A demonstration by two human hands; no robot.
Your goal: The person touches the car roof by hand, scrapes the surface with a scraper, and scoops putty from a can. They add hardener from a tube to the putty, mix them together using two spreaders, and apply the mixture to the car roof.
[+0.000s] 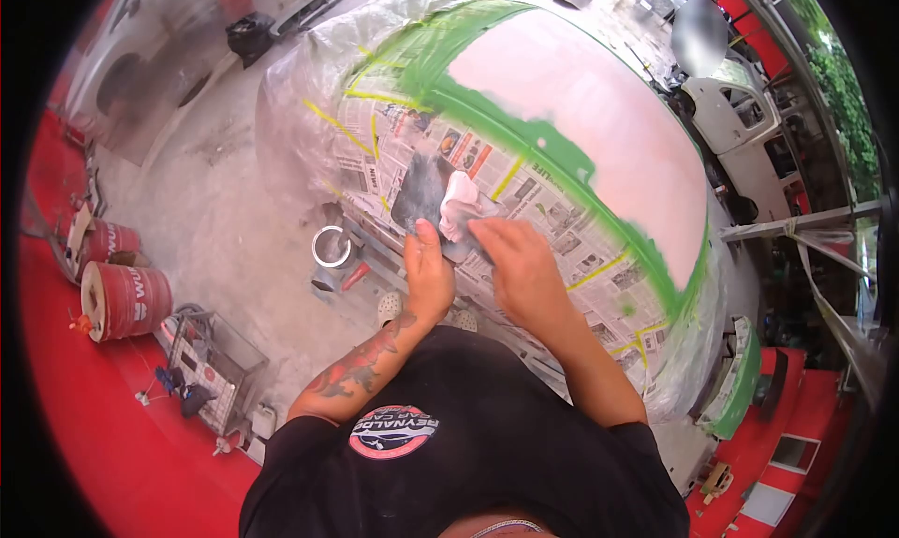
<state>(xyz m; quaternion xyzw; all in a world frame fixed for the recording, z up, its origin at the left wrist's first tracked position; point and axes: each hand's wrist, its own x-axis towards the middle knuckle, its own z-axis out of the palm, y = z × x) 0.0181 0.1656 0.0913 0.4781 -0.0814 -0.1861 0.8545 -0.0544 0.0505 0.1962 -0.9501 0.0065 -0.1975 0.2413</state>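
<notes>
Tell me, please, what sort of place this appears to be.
Likely an auto body shop: newspaper masking borders a green-edged vehicle panel, and pinkish paste sits on a dark board.

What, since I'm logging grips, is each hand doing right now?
Left hand: closed, holding the dark board.
Right hand: fingers curled beside the pale paste; whether it holds anything cannot be told.

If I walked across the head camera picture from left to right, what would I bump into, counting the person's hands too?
Red drum → round open-topped tin → left hand → right hand → green-painted part at the lower right.
</notes>
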